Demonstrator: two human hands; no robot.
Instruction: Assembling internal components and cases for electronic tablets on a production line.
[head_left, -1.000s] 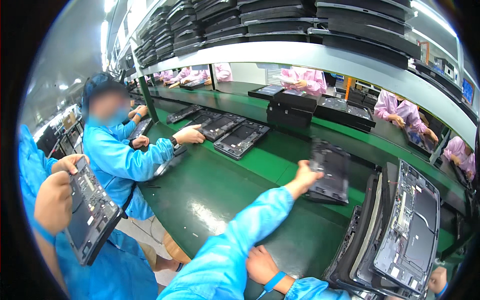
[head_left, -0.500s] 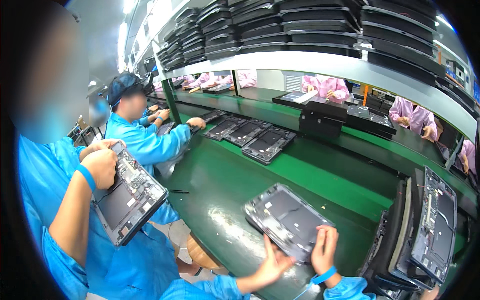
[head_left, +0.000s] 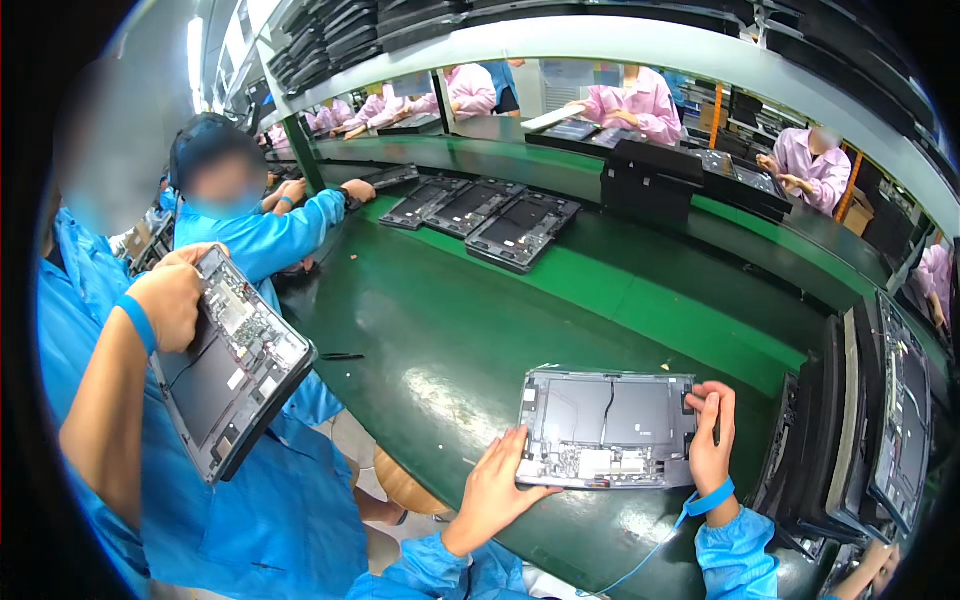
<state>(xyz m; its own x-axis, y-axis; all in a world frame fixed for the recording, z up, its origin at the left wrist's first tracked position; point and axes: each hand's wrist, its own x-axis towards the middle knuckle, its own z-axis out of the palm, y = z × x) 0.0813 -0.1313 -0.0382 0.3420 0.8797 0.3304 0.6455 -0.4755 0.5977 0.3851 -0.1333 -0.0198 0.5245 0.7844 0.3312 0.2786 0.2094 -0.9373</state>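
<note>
Grip, both hands: left hand (head_left: 497, 487) lies with fingers spread and flat against the near-left corner of the open laptop base (head_left: 607, 427), nothing enclosed; right hand (head_left: 711, 437) curls over the right edge of the same base, fingers bent on top, thumb side at the rim. Right wrist carries a blue strap (head_left: 712, 497) with a thin blue cord trailing toward the lower edge. Base lies flat on the green tabletop (head_left: 450, 330), inner side up, dark panels in the upper part, circuit boards along the near edge, close to the tabletop's front rim. Just right of it, several dark laptop shells (head_left: 860, 430) stand on edge in a row. To the left, a co-worker in a blue coat holds a second open laptop base (head_left: 232, 362) tilted against the body, one hand (head_left: 172, 300) on its upper corner. Further along the tabletop, three more dark bases (head_left: 485, 212) lie side by side near another blue-coated person's outstretched hand (head_left: 357, 190). Beyond a black box (head_left: 650, 180), people in pink coats (head_left: 640, 100) work on the opposite side. Shelf overhead holds stacked dark trays (head_left: 330, 40).
</note>
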